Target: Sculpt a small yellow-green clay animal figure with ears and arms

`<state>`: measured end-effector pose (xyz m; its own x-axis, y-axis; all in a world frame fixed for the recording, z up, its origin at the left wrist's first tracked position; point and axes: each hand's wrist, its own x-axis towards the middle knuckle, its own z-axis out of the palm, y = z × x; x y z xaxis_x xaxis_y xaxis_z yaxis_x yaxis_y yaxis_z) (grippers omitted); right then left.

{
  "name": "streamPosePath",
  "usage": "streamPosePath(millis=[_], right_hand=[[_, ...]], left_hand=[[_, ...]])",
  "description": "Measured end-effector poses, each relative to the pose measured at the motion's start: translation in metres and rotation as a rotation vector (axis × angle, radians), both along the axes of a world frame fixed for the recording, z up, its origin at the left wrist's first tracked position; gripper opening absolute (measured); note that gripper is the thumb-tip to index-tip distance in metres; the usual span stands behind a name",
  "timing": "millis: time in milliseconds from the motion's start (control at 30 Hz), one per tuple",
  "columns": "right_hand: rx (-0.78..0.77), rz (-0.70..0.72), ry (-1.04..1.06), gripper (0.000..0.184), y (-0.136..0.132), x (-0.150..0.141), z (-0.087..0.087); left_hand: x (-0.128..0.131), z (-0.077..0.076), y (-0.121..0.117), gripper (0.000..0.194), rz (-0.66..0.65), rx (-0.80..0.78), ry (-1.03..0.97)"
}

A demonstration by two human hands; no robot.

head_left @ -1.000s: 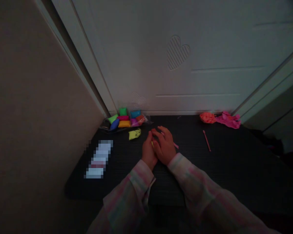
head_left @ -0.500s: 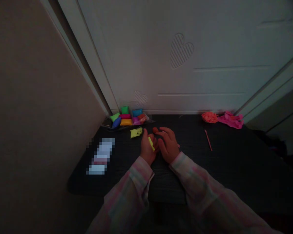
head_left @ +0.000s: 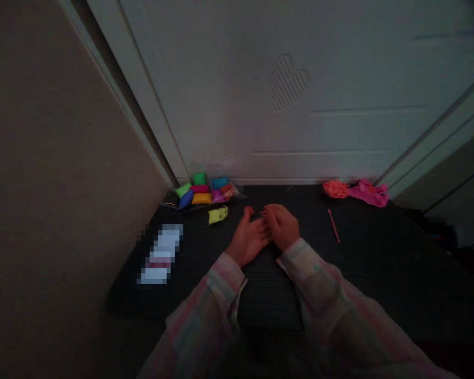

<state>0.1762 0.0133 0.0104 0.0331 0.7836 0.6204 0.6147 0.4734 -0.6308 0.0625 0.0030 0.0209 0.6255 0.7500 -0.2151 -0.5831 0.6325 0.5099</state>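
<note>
Your left hand (head_left: 248,239) is palm up, its grip wide, fingers reaching under your right hand (head_left: 283,227). The right grip is curled narrow; in this dim light I can't tell whether it holds anything. Use the left palm as a steady base, and press lightly and evenly from the right. Mind the small red lump (head_left: 251,210) by your left thumb. The yellow packet (head_left: 217,215) lies left of it on the worktop (head_left: 379,252), the pink stick (head_left: 334,226) well to the right.
</note>
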Motion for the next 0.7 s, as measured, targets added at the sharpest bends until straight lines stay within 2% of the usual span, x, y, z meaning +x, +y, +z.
streamPosePath(millis=[100,167,233,300,367,500,600,700], right_hand=[[-0.184,-0.090,0.350,0.040,0.006,0.005,0.002],[-0.287,-0.111,0.659,0.045,0.010,0.007,0.004],[-0.354,-0.040,0.946,0.048,0.013,0.008,0.007],[-0.421,0.077,1.129,0.050,0.014,0.007,0.013],[-0.477,0.158,1.196,0.052,0.011,0.004,0.019],[-0.545,0.232,1.214,0.056,0.004,-0.002,0.029],[-0.599,0.279,1.235,0.057,0.001,-0.004,0.029],[-0.565,0.301,1.218,0.055,0.003,-0.004,0.022]], left_hand=[[0.000,-0.002,0.000,0.065,-0.047,0.072,0.105],[-0.001,-0.002,0.000,0.063,0.001,0.105,0.173],[-0.002,-0.002,0.001,0.058,0.094,0.104,0.219],[-0.003,-0.002,0.003,0.052,0.183,0.080,0.231],[-0.004,-0.003,0.005,0.048,0.236,0.063,0.222],[-0.005,-0.004,0.006,0.045,0.265,0.055,0.214],[-0.004,-0.006,0.006,0.043,0.285,0.062,0.215],[-0.002,-0.006,0.006,0.036,0.371,0.085,0.219]])
